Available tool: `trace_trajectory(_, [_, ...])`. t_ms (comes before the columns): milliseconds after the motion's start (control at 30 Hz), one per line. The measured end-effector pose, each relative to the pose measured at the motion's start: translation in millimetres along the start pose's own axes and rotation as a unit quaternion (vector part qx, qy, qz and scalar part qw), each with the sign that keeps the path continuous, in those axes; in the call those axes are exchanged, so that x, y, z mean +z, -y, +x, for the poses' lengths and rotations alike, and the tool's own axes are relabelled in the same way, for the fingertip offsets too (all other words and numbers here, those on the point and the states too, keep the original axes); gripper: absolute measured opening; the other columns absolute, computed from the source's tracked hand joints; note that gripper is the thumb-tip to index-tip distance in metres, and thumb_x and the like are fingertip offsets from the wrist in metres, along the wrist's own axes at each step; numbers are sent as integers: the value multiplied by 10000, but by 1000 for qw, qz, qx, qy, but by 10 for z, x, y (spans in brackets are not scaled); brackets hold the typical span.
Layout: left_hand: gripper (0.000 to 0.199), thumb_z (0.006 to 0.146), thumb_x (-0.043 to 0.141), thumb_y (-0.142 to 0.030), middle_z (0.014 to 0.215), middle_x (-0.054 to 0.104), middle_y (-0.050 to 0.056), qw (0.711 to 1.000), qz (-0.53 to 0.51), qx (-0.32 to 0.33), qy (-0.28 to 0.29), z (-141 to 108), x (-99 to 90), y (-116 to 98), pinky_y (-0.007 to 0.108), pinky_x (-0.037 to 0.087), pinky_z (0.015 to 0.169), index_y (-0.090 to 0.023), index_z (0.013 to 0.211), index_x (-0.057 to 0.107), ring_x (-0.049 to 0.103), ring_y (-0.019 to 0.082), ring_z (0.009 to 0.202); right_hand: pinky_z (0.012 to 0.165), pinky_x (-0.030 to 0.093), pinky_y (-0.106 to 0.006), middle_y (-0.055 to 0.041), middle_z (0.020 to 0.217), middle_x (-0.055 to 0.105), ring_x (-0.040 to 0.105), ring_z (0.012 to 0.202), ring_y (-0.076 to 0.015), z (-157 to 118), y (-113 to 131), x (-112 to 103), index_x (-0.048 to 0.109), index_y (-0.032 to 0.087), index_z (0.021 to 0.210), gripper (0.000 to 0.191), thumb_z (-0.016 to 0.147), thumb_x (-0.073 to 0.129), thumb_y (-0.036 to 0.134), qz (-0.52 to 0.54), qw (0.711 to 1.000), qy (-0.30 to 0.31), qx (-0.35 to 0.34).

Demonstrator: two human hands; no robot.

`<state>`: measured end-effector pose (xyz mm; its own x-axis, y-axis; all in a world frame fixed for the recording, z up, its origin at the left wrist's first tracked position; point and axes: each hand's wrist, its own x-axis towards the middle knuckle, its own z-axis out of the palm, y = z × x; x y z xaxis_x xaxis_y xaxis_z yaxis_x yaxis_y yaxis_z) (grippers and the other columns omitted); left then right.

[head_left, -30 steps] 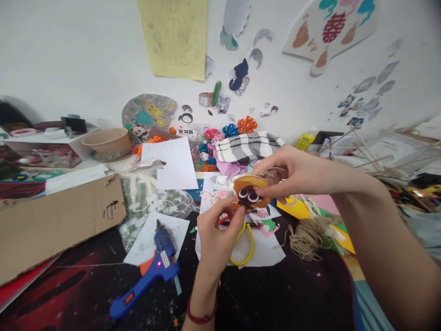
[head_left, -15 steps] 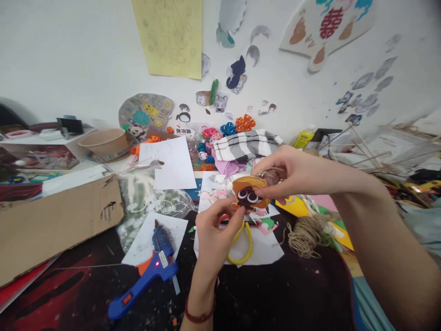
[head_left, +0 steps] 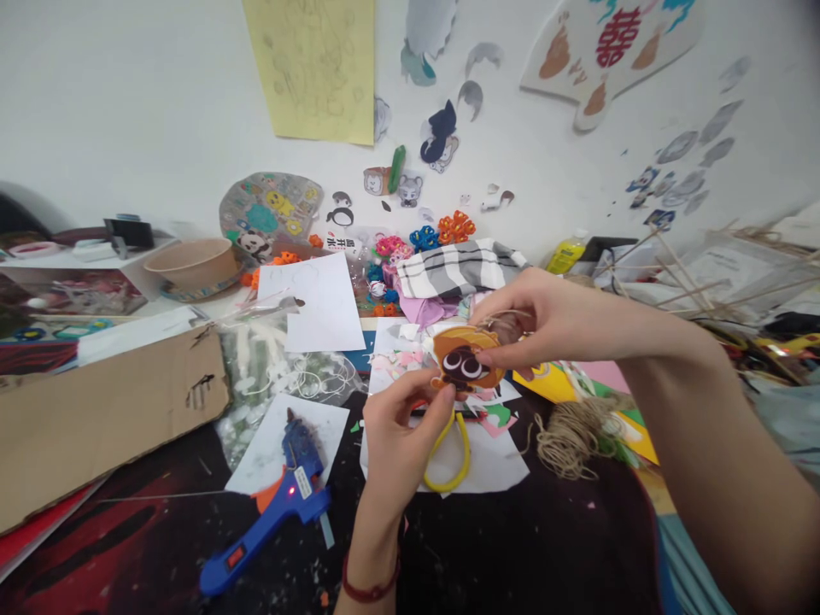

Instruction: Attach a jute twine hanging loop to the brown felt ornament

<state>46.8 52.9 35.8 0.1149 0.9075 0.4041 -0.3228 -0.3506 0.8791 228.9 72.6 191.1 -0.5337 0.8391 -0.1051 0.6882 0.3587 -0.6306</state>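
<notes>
A small paper cutout (head_left: 462, 365) of a cartoon figure, orange with a dark face and big white eyes, is held up over the table. My left hand (head_left: 407, 431) pinches its lower edge between thumb and fingers. From the upper right, my right hand (head_left: 522, 329) grips the same cutout, its thumb across the front; a loop of twine shows by those fingers. Under my hands lie yellow-handled scissors (head_left: 465, 465) on white paper, their blades partly hidden. A blue glue gun (head_left: 275, 517) with a lit red light rests left of my left hand.
A bundle of twine (head_left: 570, 437) lies to the right, beside yellow card (head_left: 547, 384). At left are a cardboard sheet (head_left: 108, 410) and a plastic bag (head_left: 247, 384). A checked cloth (head_left: 465, 269) and pipe-cleaner flowers (head_left: 456, 227) sit along the wall.
Hardly anything differs. Both hands keep hold of the cutout in nearly the same place, and the view has shifted very slightly.
</notes>
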Motion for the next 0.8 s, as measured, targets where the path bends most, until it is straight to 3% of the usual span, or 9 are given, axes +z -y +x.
trace_trajectory(800, [143, 824, 762, -222, 745, 749, 21, 1000, -18, -8, -10, -7, 7, 80, 227, 574, 656, -173, 954, 729, 706, 131, 668, 433, 274, -218, 46, 581, 513, 394, 505, -61, -12, -67, 2, 652, 191, 698, 269, 869, 707, 390, 1, 1000, 4, -13])
